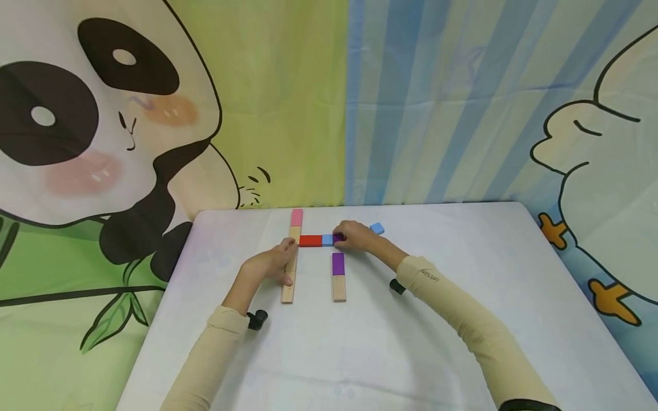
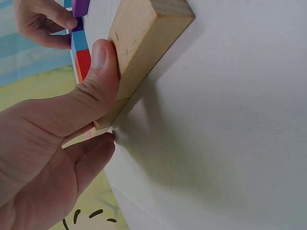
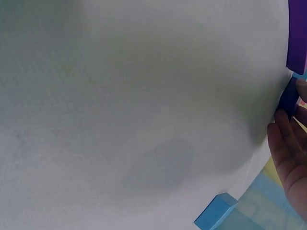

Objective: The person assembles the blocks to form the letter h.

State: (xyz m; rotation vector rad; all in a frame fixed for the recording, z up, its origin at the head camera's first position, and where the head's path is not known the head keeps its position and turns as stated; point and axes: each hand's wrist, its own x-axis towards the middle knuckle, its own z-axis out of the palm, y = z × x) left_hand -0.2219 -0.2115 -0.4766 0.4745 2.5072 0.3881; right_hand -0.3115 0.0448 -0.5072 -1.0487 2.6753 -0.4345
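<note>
My left hand (image 1: pixel 269 262) rests along the left column of plain wooden blocks (image 1: pixel 289 291). In the left wrist view its thumb (image 2: pixel 103 60) lies against a wooden block (image 2: pixel 144 40), the other fingers extended near the column's far part. A pink block (image 1: pixel 296 217) tops this column. From it a row runs right: a red block (image 1: pixel 311 241), a light blue block (image 1: pixel 327 241) and a dark purple block (image 1: pixel 337 238). My right hand (image 1: pixel 354 235) pinches that purple block (image 3: pixel 289 98) between thumb and fingers at the row's right end, partly covering it.
Just below the row's right end, a purple block (image 1: pixel 338 264) lies end to end with a wooden block (image 1: pixel 339 289). A loose blue block (image 1: pixel 377 228) lies beyond the right wrist. The white table (image 1: pixel 452 257) ends at a printed curtain (image 1: pixel 288 114) behind.
</note>
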